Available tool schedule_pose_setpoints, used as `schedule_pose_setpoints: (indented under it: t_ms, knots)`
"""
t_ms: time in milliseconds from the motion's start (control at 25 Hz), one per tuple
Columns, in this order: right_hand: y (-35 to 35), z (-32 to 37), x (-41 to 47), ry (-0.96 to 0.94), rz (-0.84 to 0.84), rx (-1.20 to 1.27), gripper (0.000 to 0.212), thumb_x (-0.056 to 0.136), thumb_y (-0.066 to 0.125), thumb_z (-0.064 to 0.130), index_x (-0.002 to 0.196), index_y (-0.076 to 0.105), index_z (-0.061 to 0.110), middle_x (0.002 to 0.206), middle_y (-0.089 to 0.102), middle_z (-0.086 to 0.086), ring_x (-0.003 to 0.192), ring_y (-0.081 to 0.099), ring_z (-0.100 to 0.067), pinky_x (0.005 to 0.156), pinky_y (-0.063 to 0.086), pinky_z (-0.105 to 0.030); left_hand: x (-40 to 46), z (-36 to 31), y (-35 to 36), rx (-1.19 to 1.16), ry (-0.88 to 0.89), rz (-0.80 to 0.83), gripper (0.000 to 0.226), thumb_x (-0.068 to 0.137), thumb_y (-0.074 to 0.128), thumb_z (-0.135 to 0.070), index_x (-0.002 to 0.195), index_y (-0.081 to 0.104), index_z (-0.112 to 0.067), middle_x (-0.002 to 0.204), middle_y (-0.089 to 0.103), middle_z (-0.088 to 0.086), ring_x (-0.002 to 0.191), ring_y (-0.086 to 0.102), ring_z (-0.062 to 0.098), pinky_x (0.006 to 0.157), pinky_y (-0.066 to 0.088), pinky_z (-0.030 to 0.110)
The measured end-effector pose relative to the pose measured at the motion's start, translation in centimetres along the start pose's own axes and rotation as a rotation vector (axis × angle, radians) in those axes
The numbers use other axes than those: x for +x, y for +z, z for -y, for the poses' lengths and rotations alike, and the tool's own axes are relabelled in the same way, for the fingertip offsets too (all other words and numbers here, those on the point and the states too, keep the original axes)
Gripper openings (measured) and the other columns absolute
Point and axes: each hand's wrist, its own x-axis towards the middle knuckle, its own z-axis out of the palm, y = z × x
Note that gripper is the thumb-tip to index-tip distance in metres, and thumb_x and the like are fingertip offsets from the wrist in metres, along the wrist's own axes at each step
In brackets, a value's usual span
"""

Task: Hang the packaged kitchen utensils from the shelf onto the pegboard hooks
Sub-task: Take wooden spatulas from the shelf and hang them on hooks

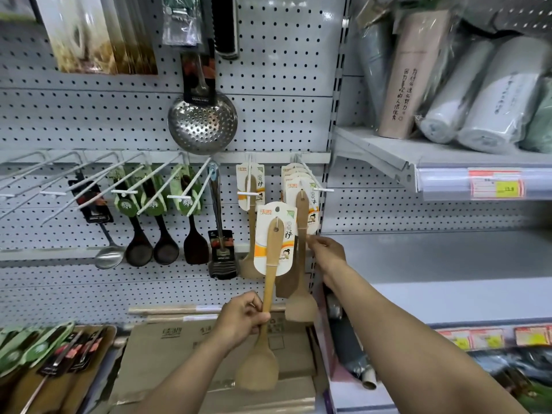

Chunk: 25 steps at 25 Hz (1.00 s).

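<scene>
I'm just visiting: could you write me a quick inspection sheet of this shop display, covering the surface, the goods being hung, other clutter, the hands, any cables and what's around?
Surface: grey pegboard with white hooks.
Job's things: wooden spatula on a printed card, held up below the hooks; more carded spatulas already hanging on the right-most hook.
Clutter: cardboard boxes below; packaged utensils lying lower left.
Hands: left hand grips the spatula handle; right hand pinches a hanging spatula.
Cables: nothing seen.
Surroundings: slotted skimmer, dark spoons, rolled goods on the right shelf.

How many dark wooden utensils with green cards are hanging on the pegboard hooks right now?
3, side by side on neighbouring hooks below the steel skimmer: a dark spoon, a second dark spoon, then a dark spatula. More green-carded ones lie on the shelf at lower left.
</scene>
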Motion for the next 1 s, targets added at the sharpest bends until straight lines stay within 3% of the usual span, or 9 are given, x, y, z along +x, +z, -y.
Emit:
schedule_pose_setpoints:
  t_ms: [120,200,280,400,480,680,840,1000]
  knots:
    - [-0.7,1.7,-2.8,-0.065,-0.041,0.109,0.026,0.092,0.066,0.043,0.093,0.074,0.018,0.097,0.076,-0.001,0.096,0.069,-0.023,0.097,0.054,-0.042,-0.9,-0.4,0.7,-0.006,0.043,0.002,0.024,0.084,0.072,-0.005,0.072,0.053,-0.014,0.074,0.070,0.008,0.083,0.072,0.028,0.077,0.061,0.042]
    - [-1.3,3.1,-5.6,-0.166,0.073,0.331,0.027,0.095,0.064,0.037,0.091,0.074,0.012,0.087,0.076,-0.004,0.082,0.071,-0.018,0.081,0.059,-0.035,-1.3,-0.7,1.4,-0.014,0.074,0.017,0.024,0.083,0.073,-0.005,0.071,0.054,-0.015,0.076,0.071,0.009,0.085,0.072,0.030,0.077,0.060,0.042]
    - [-2.0,4.2,-7.6,-0.283,0.182,0.386,0.024,0.094,0.066,0.034,0.090,0.073,0.012,0.081,0.074,-0.004,0.073,0.068,-0.014,0.069,0.057,-0.029,-1.6,-1.1,2.4,-0.019,0.098,0.031,0.025,0.081,0.074,-0.004,0.070,0.054,-0.016,0.072,0.070,0.005,0.082,0.071,0.030,0.078,0.059,0.043]
    - [-2.7,4.7,-8.5,-0.413,0.198,0.289,0.014,0.085,0.077,0.029,0.080,0.073,0.017,0.082,0.073,-0.004,0.080,0.065,-0.019,0.079,0.054,-0.038,-1.6,-1.5,3.8,-0.038,0.110,0.046,0.026,0.081,0.074,-0.003,0.070,0.055,-0.017,0.069,0.066,0.004,0.075,0.068,0.024,0.077,0.060,0.046]
    - [-3.2,4.8,-8.5,-0.406,0.164,0.280,0.011,0.083,0.079,0.021,0.077,0.072,0.017,0.082,0.072,-0.005,0.081,0.064,-0.020,0.080,0.054,-0.039,-1.6,-1.6,4.5,-0.045,0.105,0.065,0.026,0.081,0.074,-0.004,0.070,0.054,-0.017,0.071,0.067,0.007,0.074,0.069,0.025,0.075,0.060,0.048]
    - [-3.7,5.2,-8.2,-0.373,0.125,0.242,0.010,0.086,0.076,0.017,0.080,0.069,0.013,0.077,0.071,0.000,0.067,0.065,-0.007,0.064,0.052,-0.016,-1.2,-1.6,5.2,-0.019,0.091,0.079,0.024,0.083,0.073,-0.007,0.072,0.054,-0.017,0.080,0.070,0.014,0.083,0.072,0.033,0.075,0.060,0.047]
    - [-3.5,5.9,-7.4,-0.371,0.133,0.225,0.007,0.088,0.074,0.016,0.083,0.070,0.013,0.077,0.071,0.002,0.066,0.065,-0.003,0.064,0.052,-0.015,0.1,-2.2,5.6,-0.012,0.085,0.072,0.025,0.083,0.073,-0.008,0.072,0.052,-0.016,0.071,0.068,0.004,0.065,0.067,0.017,0.065,0.059,0.035]
    - [-4.2,5.4,-6.6,-0.393,0.168,0.251,0.007,0.088,0.073,0.014,0.089,0.071,0.008,0.074,0.074,0.006,0.067,0.067,-0.004,0.064,0.052,-0.016,1.6,-2.2,6.3,-0.015,0.089,0.099,0.026,0.083,0.073,-0.007,0.071,0.052,-0.017,0.069,0.067,0.003,0.066,0.065,0.015,0.061,0.055,0.030]
